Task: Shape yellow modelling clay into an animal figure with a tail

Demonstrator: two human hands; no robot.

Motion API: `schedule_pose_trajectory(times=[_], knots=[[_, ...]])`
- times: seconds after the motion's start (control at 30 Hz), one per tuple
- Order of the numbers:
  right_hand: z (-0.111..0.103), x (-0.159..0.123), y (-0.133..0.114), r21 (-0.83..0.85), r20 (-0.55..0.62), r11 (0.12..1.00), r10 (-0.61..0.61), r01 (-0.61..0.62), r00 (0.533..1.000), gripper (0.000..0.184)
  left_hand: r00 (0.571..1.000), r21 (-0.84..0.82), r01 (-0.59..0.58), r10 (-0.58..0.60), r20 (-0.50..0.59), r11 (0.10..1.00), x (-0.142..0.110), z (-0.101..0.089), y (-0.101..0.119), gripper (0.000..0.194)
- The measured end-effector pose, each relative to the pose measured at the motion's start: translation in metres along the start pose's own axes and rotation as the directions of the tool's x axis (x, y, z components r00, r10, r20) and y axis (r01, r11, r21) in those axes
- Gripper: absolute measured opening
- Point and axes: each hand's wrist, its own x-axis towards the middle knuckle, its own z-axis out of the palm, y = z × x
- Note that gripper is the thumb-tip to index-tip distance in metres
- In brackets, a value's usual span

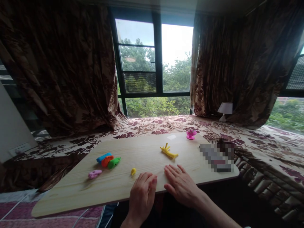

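My left hand (143, 193) is at the table's near edge, its fingers bent and the thumb pressed against them. Whatever it may hold is hidden. Palm down, my right hand (179, 183) lies on the wooden tabletop (133, 148) with its fingers stretched out. Just beyond it rests a yellow modelling clay figure (169, 152) with thin branching limbs. A small yellow clay lump (133, 171) sits to the upper left of my left hand. Farther left are blue (103, 158), orange (106, 161) and green (114, 162) clay pieces, close together, and a pink clay piece (94, 174).
A bright pink clay shape on a foot (191, 134) stands at the table's far right. A pixelated object (216, 158) lies near the right edge. Behind are a flower-patterned cloth (154, 125), a white lamp (225, 110), curtains (71, 69) and a window (158, 63).
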Motion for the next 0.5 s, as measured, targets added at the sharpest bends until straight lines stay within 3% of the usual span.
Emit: schedule_pose_trajectory(times=[0.07, 0.17, 0.33, 0.43, 0.5], knots=[[0.0003, 0.0005, -0.0003, -0.004, -0.005, 1.000, 0.027, -0.027, 1.000, 0.059, 1.000, -0.004, 0.001, -0.001, 0.009, 1.000, 0.0000, 0.0000, -0.0003, 0.019], [0.0008, 0.0013, -0.0005, 0.032, 0.017, 0.996, -0.086, 0.086, 0.996, 0.055, 1.000, -0.012, 0.005, -0.004, 0.025, 1.000, 0.0002, -0.0001, -0.0008, 0.019], [0.0033, 0.0041, 0.0020, 0.000, -0.006, 0.999, 0.044, -0.044, 0.999, 0.056, 1.000, -0.003, 0.008, -0.008, 0.024, 1.000, 0.0004, -0.0002, -0.0008, 0.019], [0.0056, 0.0037, 0.0028, 0.026, 0.005, 0.999, -0.042, 0.041, 0.999, 0.049, 1.000, -0.003, 0.009, -0.009, 0.018, 1.000, 0.0002, -0.0001, -0.0007, 0.018], [0.0058, 0.0044, 0.0059, 0.023, -0.019, 0.999, -0.022, 0.023, 1.000, 0.042, 1.000, 0.006, 0.001, -0.001, 0.003, 1.000, 0.0003, -0.0001, -0.0007, 0.019]])
